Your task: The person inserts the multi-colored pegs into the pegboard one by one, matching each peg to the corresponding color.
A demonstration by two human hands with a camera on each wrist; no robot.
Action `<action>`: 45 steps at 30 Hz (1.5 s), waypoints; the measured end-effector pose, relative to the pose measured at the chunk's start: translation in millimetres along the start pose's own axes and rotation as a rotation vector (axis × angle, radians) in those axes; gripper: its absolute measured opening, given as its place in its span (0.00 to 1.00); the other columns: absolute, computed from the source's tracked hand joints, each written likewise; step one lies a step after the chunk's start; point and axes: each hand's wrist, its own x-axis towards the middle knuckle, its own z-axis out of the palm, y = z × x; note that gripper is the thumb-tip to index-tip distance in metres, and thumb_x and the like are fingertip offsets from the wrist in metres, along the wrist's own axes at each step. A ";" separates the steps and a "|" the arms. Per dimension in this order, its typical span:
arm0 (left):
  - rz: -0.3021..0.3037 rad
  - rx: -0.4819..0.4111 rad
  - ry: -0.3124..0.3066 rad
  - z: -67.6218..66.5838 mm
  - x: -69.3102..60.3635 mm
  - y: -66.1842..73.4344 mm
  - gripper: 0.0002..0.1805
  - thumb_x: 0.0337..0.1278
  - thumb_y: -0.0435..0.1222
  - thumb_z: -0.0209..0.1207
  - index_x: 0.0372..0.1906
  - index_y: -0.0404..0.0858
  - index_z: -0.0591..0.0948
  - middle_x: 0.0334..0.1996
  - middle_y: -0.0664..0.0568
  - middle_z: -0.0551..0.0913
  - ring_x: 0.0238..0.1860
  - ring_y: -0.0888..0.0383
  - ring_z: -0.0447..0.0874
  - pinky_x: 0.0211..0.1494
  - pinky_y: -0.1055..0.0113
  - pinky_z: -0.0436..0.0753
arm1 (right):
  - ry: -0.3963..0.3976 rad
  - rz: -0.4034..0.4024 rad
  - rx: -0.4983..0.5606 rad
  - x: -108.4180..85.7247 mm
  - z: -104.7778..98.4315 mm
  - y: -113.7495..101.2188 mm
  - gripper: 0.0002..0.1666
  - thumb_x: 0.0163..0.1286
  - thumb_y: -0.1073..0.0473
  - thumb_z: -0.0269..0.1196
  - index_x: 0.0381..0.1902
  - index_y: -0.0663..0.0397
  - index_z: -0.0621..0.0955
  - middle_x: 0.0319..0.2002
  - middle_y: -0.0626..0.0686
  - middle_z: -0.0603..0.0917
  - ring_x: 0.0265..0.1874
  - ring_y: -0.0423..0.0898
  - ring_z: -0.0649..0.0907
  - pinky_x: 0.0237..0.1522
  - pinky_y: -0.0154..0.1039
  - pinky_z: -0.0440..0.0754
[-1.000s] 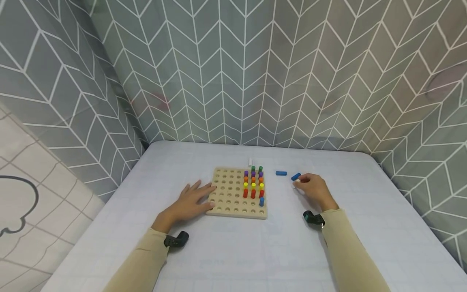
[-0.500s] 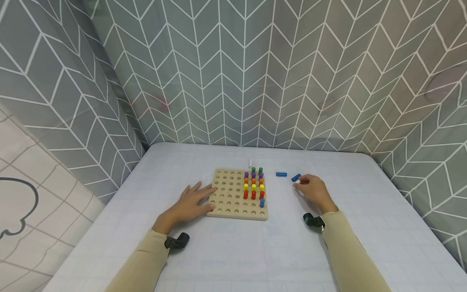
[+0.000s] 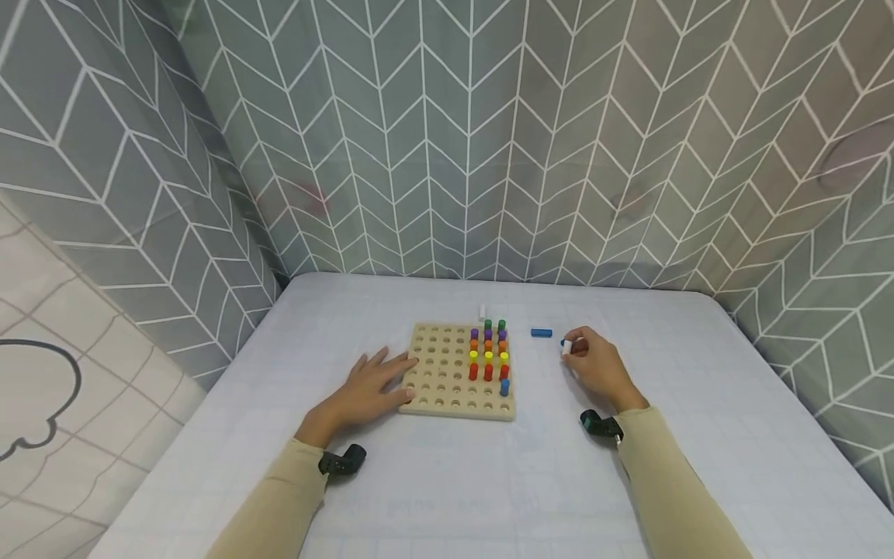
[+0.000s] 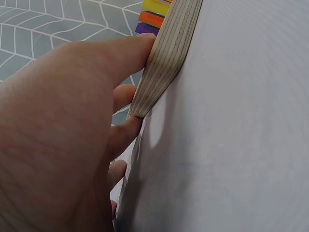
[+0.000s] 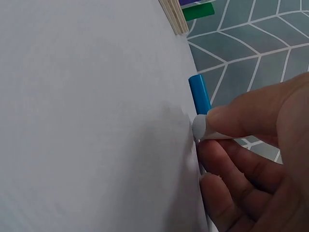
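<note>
My left hand rests at the left edge of a wooden pegboard, fingers spread and extended. In the left wrist view, the thumb touches the side of the board. My right hand pinches a white peg between thumb and fingers, low over the table right of the board. The right wrist view shows the round end of this white peg, with a blue peg just beyond. Coloured pegs stand upright in the board's right columns: green, purple, orange, yellow, red and one blue.
A blue peg lies between the board and my right hand. Another is mostly hidden behind the right fingertips. Behind the board is a second white peg. A patterned grey curtain borders the white-covered table at the back.
My right hand has lifted and turned the white peg more upright, and its fingers now cover most of the nearer blue peg. The left hand stays on the board.
</note>
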 end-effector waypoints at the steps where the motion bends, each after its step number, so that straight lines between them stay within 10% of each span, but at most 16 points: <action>1: -0.002 0.002 0.001 0.3 0.0 -0.3 0.37 0.67 0.63 0.52 0.76 0.52 0.67 0.77 0.52 0.60 0.79 0.42 0.42 0.76 0.38 0.36 | 0.004 -0.004 0.001 -0.1 1.1 0.2 0.20 0.70 0.63 0.64 0.57 0.59 0.75 0.48 0.63 0.82 0.47 0.58 0.82 0.52 0.56 0.79; 18: -0.006 0.005 -0.013 4.8 -8.8 2.4 0.36 0.68 0.62 0.51 0.76 0.54 0.66 0.77 0.54 0.60 0.79 0.42 0.42 0.77 0.40 0.35 | -0.105 0.047 0.320 -26.1 24.5 -22.6 0.24 0.70 0.63 0.65 0.62 0.62 0.74 0.44 0.60 0.79 0.38 0.49 0.86 0.38 0.35 0.86; 27: 0.010 0.008 -0.003 0.3 -2.5 -0.6 0.36 0.68 0.62 0.52 0.76 0.54 0.66 0.77 0.55 0.59 0.79 0.44 0.41 0.77 0.41 0.35 | -0.191 -0.098 0.486 -36.4 28.3 -40.4 0.26 0.66 0.69 0.66 0.60 0.71 0.74 0.45 0.64 0.78 0.39 0.51 0.87 0.36 0.40 0.87; 45: 0.010 0.015 0.000 -2.7 -0.8 -0.5 0.36 0.68 0.62 0.52 0.76 0.53 0.66 0.77 0.54 0.59 0.79 0.43 0.42 0.77 0.40 0.36 | -0.324 -0.108 0.442 -47.8 34.2 -57.0 0.21 0.68 0.62 0.67 0.56 0.61 0.78 0.46 0.56 0.82 0.41 0.50 0.83 0.40 0.39 0.85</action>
